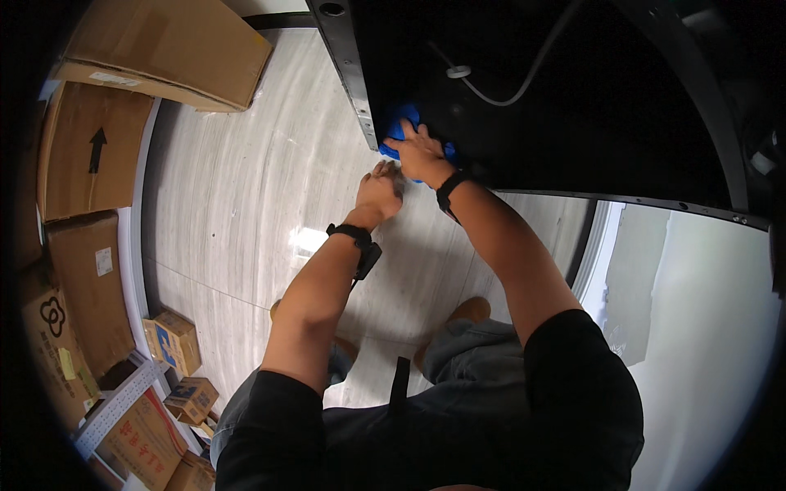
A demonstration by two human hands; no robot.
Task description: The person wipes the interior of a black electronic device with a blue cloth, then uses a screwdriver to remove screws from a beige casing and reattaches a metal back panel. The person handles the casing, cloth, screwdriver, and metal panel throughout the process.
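Observation:
A bunched blue cloth (402,119) lies against the inner corner of a large black cabinet (508,139), beside its metal edge strip. My right hand (421,155) is on the cloth, pressing it with bent fingers; parts of it show above and beside the hand. Just below that corner is my left hand (379,193), its fingers curled in. Its fingertips are blurred, so what they hold, if anything, I cannot make out. Both wrists wear black bands, and a small dark box hangs at the left one.
Large cardboard boxes (102,155) stand on a white shelf along the left. Small cartons (173,340) sit by the shelf's foot on the light wood-look floor (221,237). A grey cable (524,86) loops inside the cabinet. A pale wall (696,327) is at right.

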